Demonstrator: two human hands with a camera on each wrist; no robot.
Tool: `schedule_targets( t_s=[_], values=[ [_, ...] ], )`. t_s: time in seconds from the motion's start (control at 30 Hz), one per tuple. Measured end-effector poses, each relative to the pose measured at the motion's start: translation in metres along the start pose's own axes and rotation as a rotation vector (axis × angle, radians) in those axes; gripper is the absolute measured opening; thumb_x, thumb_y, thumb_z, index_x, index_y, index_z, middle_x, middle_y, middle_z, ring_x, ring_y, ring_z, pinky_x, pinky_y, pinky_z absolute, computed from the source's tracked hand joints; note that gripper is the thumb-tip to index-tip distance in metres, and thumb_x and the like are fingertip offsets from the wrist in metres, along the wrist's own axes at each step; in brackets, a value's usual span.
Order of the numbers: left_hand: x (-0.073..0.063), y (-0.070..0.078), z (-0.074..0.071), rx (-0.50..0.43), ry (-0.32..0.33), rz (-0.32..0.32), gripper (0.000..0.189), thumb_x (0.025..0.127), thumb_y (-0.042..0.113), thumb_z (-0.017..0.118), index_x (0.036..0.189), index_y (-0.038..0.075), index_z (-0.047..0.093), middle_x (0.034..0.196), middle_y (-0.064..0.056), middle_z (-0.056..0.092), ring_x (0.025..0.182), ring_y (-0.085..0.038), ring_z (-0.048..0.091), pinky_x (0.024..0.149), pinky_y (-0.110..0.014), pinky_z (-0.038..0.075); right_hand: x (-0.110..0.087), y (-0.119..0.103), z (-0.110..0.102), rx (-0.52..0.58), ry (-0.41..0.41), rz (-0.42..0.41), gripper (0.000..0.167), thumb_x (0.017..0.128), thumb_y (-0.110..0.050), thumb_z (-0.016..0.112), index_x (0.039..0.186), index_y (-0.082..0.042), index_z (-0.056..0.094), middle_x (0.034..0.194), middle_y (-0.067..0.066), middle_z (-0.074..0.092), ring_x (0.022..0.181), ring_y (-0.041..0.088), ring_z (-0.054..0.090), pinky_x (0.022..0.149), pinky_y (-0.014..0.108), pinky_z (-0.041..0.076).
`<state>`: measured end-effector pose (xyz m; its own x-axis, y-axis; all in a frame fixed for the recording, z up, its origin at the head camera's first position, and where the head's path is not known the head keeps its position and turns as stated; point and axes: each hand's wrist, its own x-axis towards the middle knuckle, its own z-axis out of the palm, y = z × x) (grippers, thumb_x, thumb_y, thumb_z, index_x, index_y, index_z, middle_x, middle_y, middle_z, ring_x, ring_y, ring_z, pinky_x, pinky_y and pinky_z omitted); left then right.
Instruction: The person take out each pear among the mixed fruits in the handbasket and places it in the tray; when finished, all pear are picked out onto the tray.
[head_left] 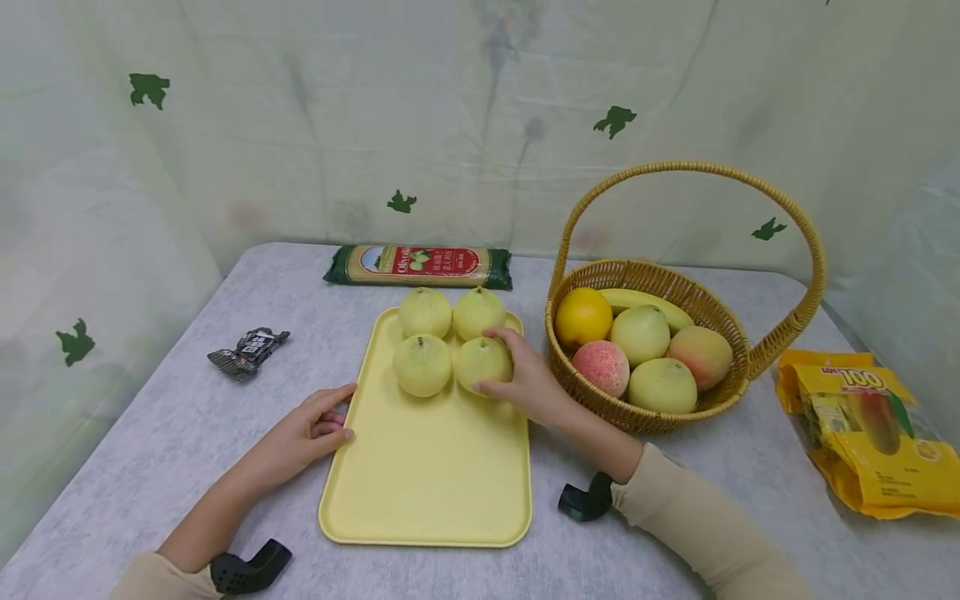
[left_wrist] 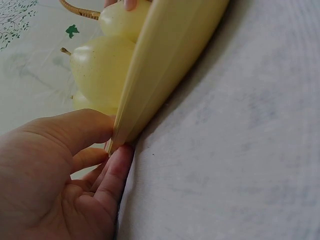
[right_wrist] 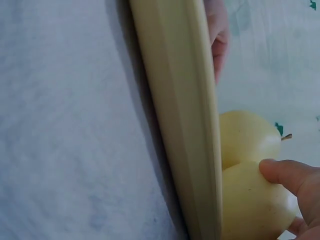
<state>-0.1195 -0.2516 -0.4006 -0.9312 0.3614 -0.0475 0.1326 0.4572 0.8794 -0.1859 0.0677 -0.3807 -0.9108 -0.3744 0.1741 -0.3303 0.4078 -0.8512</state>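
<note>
Pale-green fruit [head_left: 480, 364] gripped between thumb and fingers of right hand [head_left: 534, 382], near-right of four clustered at far end of yellow tray [head_left: 423, 475]. Left hand [head_left: 309, 435] pinches tray's left rim. Wicker basket [head_left: 647, 422] of fruit right of tray.

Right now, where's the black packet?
Head view, left side: the black packet lies on the table beyond the left hand, left of the yellow tray.

A green-ended pack [head_left: 418, 267] with a red label lies crosswise near the far edge of the grey table [head_left: 187, 417]. A small black packet [head_left: 249, 352] lies at left, a yellow bag [head_left: 873, 442] at right. Behind hangs a pale curtain [head_left: 390, 108] with green patches [head_left: 616, 121].
</note>
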Motion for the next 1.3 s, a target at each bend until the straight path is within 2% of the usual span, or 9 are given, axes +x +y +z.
schedule_targets(
  t_s=[0.23, 0.43, 0.53, 0.7, 0.9, 1.1, 1.3],
  values=[
    [-0.001, 0.000, -0.001, 0.011, 0.003, -0.012, 0.065, 0.086, 0.016, 0.062, 0.140, 0.003, 0.028, 0.127, -0.016, 0.036, 0.096, -0.021, 0.046, 0.076, -0.019, 0.044, 0.003, -0.001, 0.003, -0.014, 0.004, -0.008, 0.067, 0.074, -0.015, 0.076, 0.130, -0.012, 0.040, 0.130, 0.010, 0.039, 0.115, 0.021, 0.037, 0.099, 0.039, 0.028],
    [-0.002, 0.000, -0.001, 0.000, 0.000, -0.013, 0.065, 0.086, 0.015, 0.062, 0.140, 0.003, 0.027, 0.127, -0.017, 0.036, 0.097, -0.021, 0.046, 0.077, -0.019, 0.044, -0.003, -0.005, 0.001, -0.062, -0.013, -0.007, 0.069, 0.076, -0.025, 0.073, 0.134, -0.014, 0.036, 0.132, 0.013, 0.033, 0.116, 0.023, 0.036, 0.098, 0.042, 0.028],
    [-0.002, 0.000, 0.000, 0.000, 0.000, -0.010, 0.065, 0.086, 0.015, 0.062, 0.140, 0.002, 0.028, 0.127, -0.017, 0.036, 0.096, -0.021, 0.046, 0.077, -0.019, 0.044, -0.011, -0.012, -0.006, -0.093, -0.008, -0.064, 0.068, 0.079, -0.029, 0.070, 0.134, -0.012, 0.034, 0.133, 0.011, 0.034, 0.120, 0.023, 0.035, 0.099, 0.043, 0.028],
    [-0.001, 0.000, 0.000, -0.004, 0.000, -0.006, 0.065, 0.086, 0.014, 0.062, 0.140, 0.002, 0.028, 0.127, -0.017, 0.036, 0.096, -0.020, 0.046, 0.076, -0.020, 0.045, -0.028, -0.026, -0.028, -0.134, 0.017, -0.238, 0.062, 0.083, -0.027, 0.066, 0.134, -0.009, 0.035, 0.134, 0.005, 0.036, 0.123, 0.017, 0.032, 0.099, 0.040, 0.029],
    [-0.002, 0.000, 0.000, -0.004, 0.001, -0.006, 0.065, 0.086, 0.015, 0.062, 0.140, 0.003, 0.028, 0.126, -0.017, 0.036, 0.096, -0.021, 0.046, 0.076, -0.019, 0.044, -0.048, -0.036, -0.062, -0.187, 0.083, -0.357, 0.061, 0.081, -0.010, 0.068, 0.133, -0.006, 0.037, 0.133, 0.007, 0.038, 0.121, 0.019, 0.035, 0.099, 0.040, 0.030],
    [-0.001, 0.001, 0.000, 0.001, 0.005, -0.004, 0.064, 0.086, 0.014, 0.062, 0.140, 0.002, 0.028, 0.126, -0.017, 0.036, 0.096, -0.021, 0.046, 0.076, -0.019, 0.044, -0.061, -0.031, -0.098, -0.214, 0.226, -0.350, 0.065, 0.075, -0.001, 0.071, 0.132, -0.006, 0.040, 0.131, 0.006, 0.041, 0.117, 0.023, 0.039, 0.096, 0.044, 0.032],
    [-0.001, 0.000, 0.001, 0.007, 0.002, -0.008, 0.064, 0.086, 0.014, 0.061, 0.140, 0.002, 0.028, 0.126, -0.017, 0.036, 0.097, -0.022, 0.046, 0.077, -0.020, 0.044, -0.060, -0.012, -0.129, -0.261, 0.337, -0.317, 0.066, 0.074, 0.001, 0.072, 0.132, -0.004, 0.040, 0.130, 0.010, 0.042, 0.115, 0.028, 0.040, 0.097, 0.038, 0.032]
  ],
)
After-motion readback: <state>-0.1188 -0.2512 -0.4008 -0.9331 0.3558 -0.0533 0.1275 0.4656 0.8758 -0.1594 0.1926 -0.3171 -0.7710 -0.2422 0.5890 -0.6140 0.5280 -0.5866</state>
